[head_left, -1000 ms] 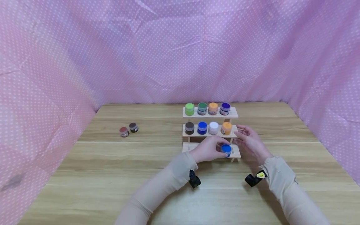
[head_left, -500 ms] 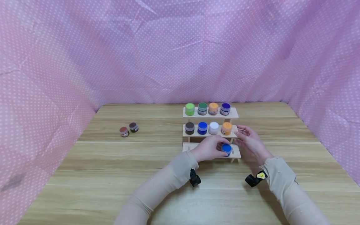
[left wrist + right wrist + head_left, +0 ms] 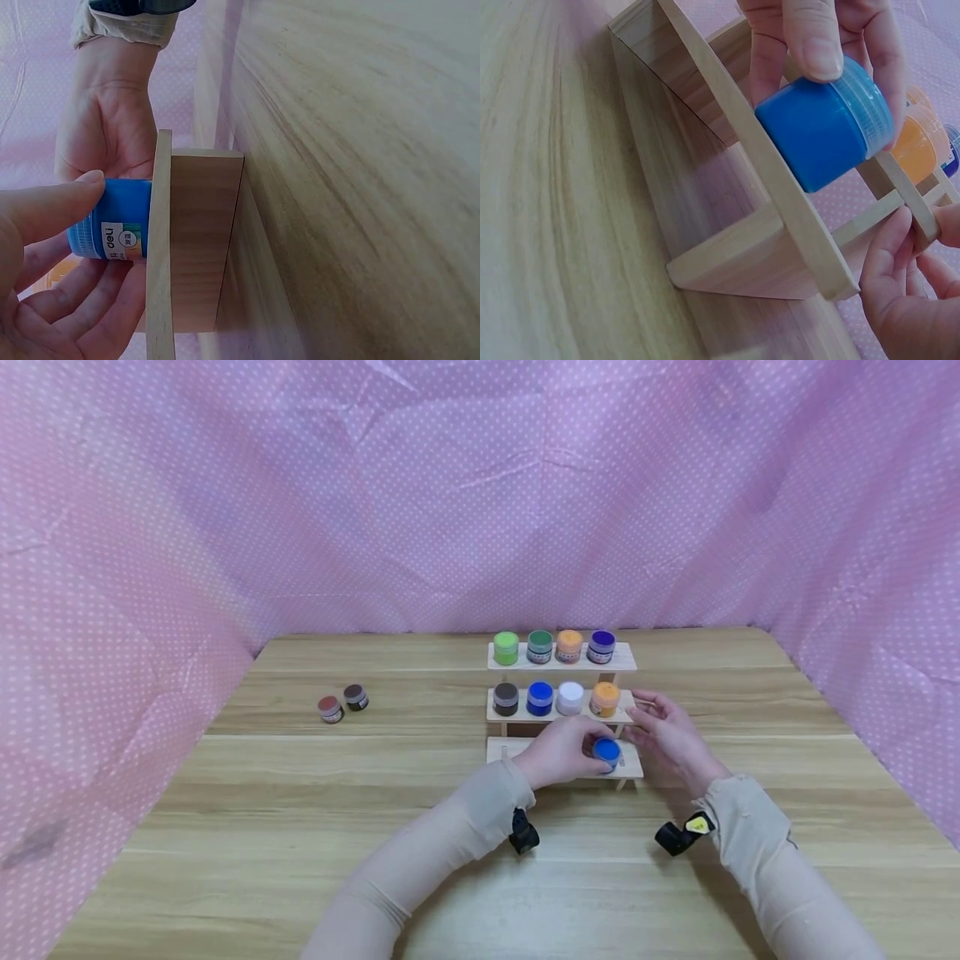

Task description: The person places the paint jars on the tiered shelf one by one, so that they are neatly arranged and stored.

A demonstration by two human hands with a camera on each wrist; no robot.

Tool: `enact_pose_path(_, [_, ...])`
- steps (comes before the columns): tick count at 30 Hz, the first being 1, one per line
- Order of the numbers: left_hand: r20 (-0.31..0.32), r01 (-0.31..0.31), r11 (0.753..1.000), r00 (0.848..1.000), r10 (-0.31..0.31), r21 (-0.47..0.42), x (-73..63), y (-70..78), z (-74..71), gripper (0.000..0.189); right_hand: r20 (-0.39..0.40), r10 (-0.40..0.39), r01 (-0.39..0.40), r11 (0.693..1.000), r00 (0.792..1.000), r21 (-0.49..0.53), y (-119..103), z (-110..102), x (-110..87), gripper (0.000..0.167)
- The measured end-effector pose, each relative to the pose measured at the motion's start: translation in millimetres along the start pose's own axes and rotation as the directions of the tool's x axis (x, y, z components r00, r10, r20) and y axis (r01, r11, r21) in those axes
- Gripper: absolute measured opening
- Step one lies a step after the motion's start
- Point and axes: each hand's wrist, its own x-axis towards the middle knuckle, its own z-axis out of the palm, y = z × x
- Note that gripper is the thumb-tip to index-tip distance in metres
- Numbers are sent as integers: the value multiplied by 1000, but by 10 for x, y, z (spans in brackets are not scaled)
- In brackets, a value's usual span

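My left hand [image 3: 558, 752] pinches a blue paint jar [image 3: 607, 753] at the right end of the lowest tier of a three-tier wooden display stand [image 3: 632, 763]. Thumb and fingers lie on either side of the jar, and its base is right at the board in the left wrist view, where the jar [image 3: 124, 221] shows a label. My right hand [image 3: 671, 743] grips the right end of the middle tier; in the right wrist view its fingers [image 3: 889, 259] lie under that board.
On the middle tier stand a brown jar [image 3: 506, 699], a dark blue jar [image 3: 539, 698], a white jar [image 3: 570, 698] and an orange jar [image 3: 604, 699]. Several jars line the top tier [image 3: 624, 657]. A red-brown jar [image 3: 330, 709] and a dark jar [image 3: 356, 697] lie on the table's left.
My left hand has shifted slightly right with the blue paint jar along the lowest tier. My right hand keeps its place on the stand.
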Motion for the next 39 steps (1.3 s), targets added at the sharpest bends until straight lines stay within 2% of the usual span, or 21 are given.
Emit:
enact_pose_path(11, [-20,-7,999,1000,6,-33,25,9,3,36,3,-3,3,1000,1000,10,-24,-12,2,61])
enact_pose_path(19, [-11,16,1000,1000,-16,-2,-13,34,-3,40,1,7,-7,998,1000,-60,-9,-1,2,62])
enact_pose_path(24, [-6,12,1000,1000,-12,-9,-38,56,-51,43,-1,14,-14,998,1000,-63,-6,-5,6,64])
enact_pose_path(35, [-86,18,998,996,-24,-63,-223,51,-251,39,-6,13,-13,996,1000,-87,-4,-8,10,63])
enact_pose_path(39, [-120,-2,996,993,-8,-88,-306,33,-299,37,-5,12,-12,996,1000,-88,-8,0,6,64])
